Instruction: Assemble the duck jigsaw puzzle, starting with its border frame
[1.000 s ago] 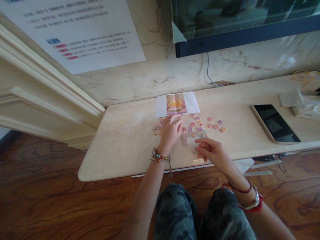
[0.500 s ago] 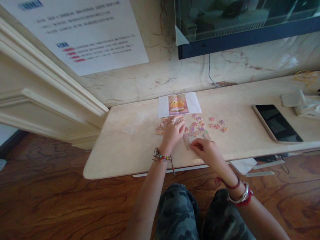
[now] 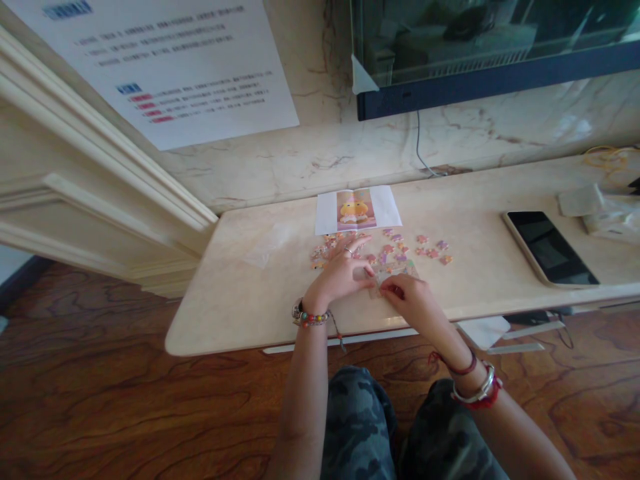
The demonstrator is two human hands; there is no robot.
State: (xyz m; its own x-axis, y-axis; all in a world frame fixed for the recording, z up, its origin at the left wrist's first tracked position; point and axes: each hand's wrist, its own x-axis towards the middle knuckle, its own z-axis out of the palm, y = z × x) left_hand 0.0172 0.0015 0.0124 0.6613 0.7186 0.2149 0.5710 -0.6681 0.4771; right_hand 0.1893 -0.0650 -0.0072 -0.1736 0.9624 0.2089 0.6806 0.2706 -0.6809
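My left hand (image 3: 343, 272) hovers over or rests at the left side of a small clear tray (image 3: 411, 268), its fingers apart and its thumb near the tray's edge. At the tray's front edge is my right hand (image 3: 407, 293), thumb and fingers pinched together; what they hold is hidden. Part of the tray lies behind both hands. Pink, purple and orange puzzle pieces (image 3: 388, 249) lie behind it, and more pieces (image 3: 320, 253) are heaped beside my left hand. A folded sheet with a printed picture of a yellow figure (image 3: 356, 208) lies behind the pieces.
A tablet or large phone (image 3: 550, 248) lies to the right on the pale counter (image 3: 210, 300). Clear plastic wrap (image 3: 265, 250) lies on the left. A plastic packet (image 3: 617, 217) sits far right. A screen (image 3: 480, 73) hangs above, with a cable (image 3: 420, 147) below it.
My left hand has pulled slightly towards me and turned, its fingers spreading and its thumb reaching towards the tray. My right hand stays pinched at the tray's front edge.
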